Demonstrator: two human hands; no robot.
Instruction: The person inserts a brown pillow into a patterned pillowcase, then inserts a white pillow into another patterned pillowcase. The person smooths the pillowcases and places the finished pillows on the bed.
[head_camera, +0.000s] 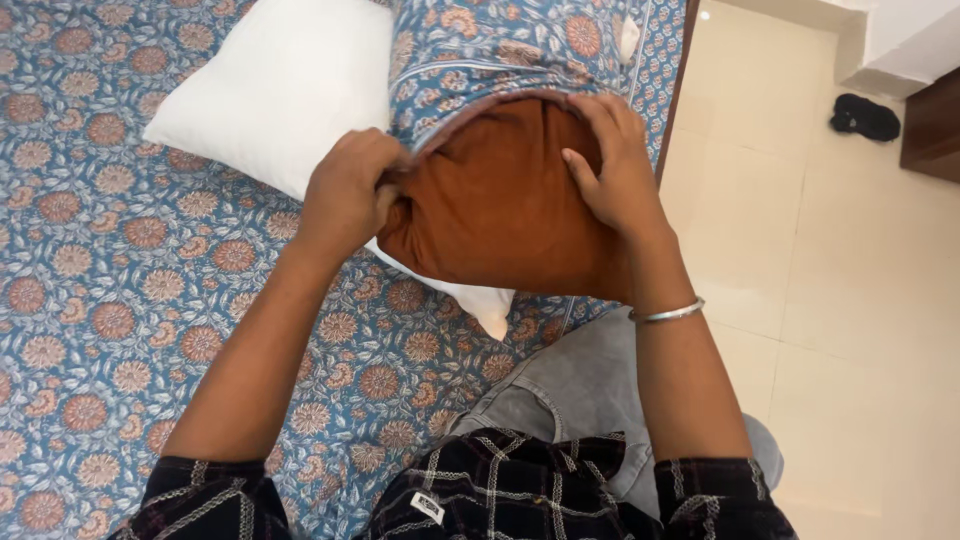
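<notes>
A rust-brown pillow (500, 205) lies in front of me, its far end inside a blue floral pillowcase (480, 55). My left hand (345, 190) is closed on the edge of the pillowcase at the pillow's left corner. My right hand (615, 165) presses flat on the brown pillow at the case's rim, fingers spread; a silver bangle circles that wrist. A bare white pillow (280, 85) lies beside and partly under the brown one, one white corner showing below it.
The bed (110, 300) is covered with a blue sheet printed with orange flowers. Its right edge runs past the pillows, with cream floor tiles (830, 300) beyond. A dark object (865, 117) lies on the floor near a wooden cabinet at the upper right.
</notes>
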